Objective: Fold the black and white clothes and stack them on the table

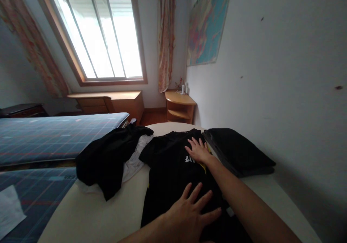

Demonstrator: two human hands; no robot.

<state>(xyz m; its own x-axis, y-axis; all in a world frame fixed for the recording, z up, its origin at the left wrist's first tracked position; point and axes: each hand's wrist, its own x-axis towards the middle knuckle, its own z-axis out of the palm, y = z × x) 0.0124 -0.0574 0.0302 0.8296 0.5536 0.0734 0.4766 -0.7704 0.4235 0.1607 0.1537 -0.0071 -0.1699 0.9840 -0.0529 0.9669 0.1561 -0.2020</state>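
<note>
A black T-shirt (168, 174) with white lettering and small yellow patches lies spread on the pale round table, its collar at the far side. My left hand (191, 212) rests flat on its lower part with the fingers spread. Farther up, my right hand (198, 151) lies on the chest near the right edge, beside the lettering, fingers also apart. Neither hand grips the cloth. My right forearm hides part of the shirt's right side.
Left of the shirt, a rumpled heap of black clothing (105, 156) lies over white cloth (138, 156). Folded dark clothes (235, 149) are stacked on the right, near the wall. The table (108, 214) stands beside a plaid mattress (54, 138). A corner shelf (180, 98) is beyond.
</note>
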